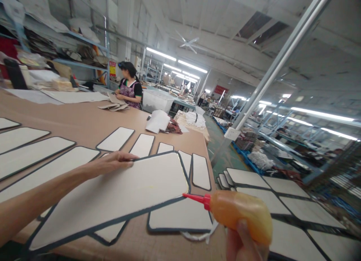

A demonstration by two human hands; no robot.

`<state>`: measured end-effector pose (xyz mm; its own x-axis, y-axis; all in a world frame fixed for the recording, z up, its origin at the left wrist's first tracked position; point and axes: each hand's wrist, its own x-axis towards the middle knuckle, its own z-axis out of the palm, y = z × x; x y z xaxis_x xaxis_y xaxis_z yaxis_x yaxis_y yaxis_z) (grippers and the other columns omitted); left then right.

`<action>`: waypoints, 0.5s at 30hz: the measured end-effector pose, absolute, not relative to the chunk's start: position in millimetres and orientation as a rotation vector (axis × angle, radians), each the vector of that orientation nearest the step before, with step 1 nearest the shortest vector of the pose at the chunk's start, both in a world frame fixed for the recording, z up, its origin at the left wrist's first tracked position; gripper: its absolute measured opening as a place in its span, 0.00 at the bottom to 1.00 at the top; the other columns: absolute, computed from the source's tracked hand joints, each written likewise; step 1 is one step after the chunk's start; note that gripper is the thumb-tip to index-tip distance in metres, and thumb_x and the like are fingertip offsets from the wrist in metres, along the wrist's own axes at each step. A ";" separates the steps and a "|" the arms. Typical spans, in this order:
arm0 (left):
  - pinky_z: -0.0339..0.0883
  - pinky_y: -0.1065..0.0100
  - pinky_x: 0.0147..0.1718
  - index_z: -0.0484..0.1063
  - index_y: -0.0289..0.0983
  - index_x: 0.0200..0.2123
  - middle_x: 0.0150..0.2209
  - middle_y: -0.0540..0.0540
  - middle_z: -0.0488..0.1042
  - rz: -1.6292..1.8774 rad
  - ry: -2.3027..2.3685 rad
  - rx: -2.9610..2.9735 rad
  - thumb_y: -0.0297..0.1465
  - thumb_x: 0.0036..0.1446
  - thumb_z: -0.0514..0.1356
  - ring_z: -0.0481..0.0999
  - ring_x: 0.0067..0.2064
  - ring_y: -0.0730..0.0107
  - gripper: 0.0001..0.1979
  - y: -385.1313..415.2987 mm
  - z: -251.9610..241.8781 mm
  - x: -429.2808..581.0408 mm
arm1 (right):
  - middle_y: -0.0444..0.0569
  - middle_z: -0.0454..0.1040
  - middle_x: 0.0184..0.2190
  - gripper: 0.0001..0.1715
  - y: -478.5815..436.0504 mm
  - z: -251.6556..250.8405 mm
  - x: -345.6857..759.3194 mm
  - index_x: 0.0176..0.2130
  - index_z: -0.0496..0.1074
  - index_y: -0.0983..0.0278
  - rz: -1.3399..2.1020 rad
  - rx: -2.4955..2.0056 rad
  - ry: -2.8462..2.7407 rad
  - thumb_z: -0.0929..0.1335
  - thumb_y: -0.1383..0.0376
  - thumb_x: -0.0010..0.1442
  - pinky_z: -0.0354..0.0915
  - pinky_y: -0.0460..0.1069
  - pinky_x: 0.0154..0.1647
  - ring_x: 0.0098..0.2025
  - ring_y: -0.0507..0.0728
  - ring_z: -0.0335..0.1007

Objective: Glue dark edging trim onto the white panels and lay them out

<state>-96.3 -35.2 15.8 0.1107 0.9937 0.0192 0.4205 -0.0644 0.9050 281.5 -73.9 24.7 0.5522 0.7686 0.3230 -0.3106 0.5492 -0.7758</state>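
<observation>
A long white panel with a dark edge (121,193) is held tilted above the brown table (84,114). My left hand (120,161) grips its far edge, fingers closed on it. In my right hand (244,242) is a squeeze bottle of amber liquid (242,212) with a red nozzle, lying nearly level. The nozzle tip is at the panel's right end, by the dark border. A thin yellowish line shows along that border, and a faint yellow mark lies on the panel's face.
Several similar white panels (117,138) lie on the table, left and behind. More panels (293,216) are laid out at the right. Across the table, a person (130,86) handles flat beige pieces (115,103). A metal post (270,69) rises at the right.
</observation>
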 end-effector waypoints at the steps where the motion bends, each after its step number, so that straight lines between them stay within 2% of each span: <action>1: 0.59 0.67 0.40 0.74 0.32 0.46 0.37 0.47 0.76 0.924 1.416 1.596 0.44 0.52 0.58 0.70 0.40 0.60 0.25 -35.5 14.3 -95.2 | 0.36 0.79 0.33 0.24 -74.3 25.9 279.5 0.37 0.77 0.54 0.693 -0.729 -0.724 0.78 0.62 0.36 0.71 0.38 0.31 0.32 0.51 0.75; 6: 0.60 0.69 0.39 0.73 0.33 0.44 0.37 0.48 0.76 0.854 1.341 1.589 0.43 0.54 0.58 0.70 0.40 0.62 0.21 -38.9 11.1 -91.0 | 0.37 0.79 0.38 0.19 -72.9 24.3 278.7 0.35 0.77 0.56 0.662 -0.702 -0.722 0.76 0.69 0.39 0.72 0.41 0.29 0.30 0.52 0.75; 10: 0.63 0.69 0.40 0.72 0.37 0.39 0.38 0.48 0.76 0.856 1.286 1.491 0.44 0.54 0.58 0.72 0.41 0.61 0.17 -45.7 10.9 -86.2 | 0.40 0.79 0.35 0.23 -70.7 24.4 274.2 0.36 0.76 0.60 0.681 -0.691 -0.663 0.78 0.69 0.36 0.73 0.42 0.30 0.29 0.52 0.74; 15: 0.66 0.68 0.34 0.69 0.39 0.35 0.36 0.48 0.75 0.888 1.310 1.366 0.46 0.49 0.61 0.74 0.38 0.59 0.17 -52.7 7.1 -79.2 | 0.41 0.79 0.34 0.23 -67.7 24.2 269.7 0.36 0.76 0.60 0.696 -0.689 -0.664 0.78 0.68 0.36 0.73 0.43 0.32 0.30 0.53 0.75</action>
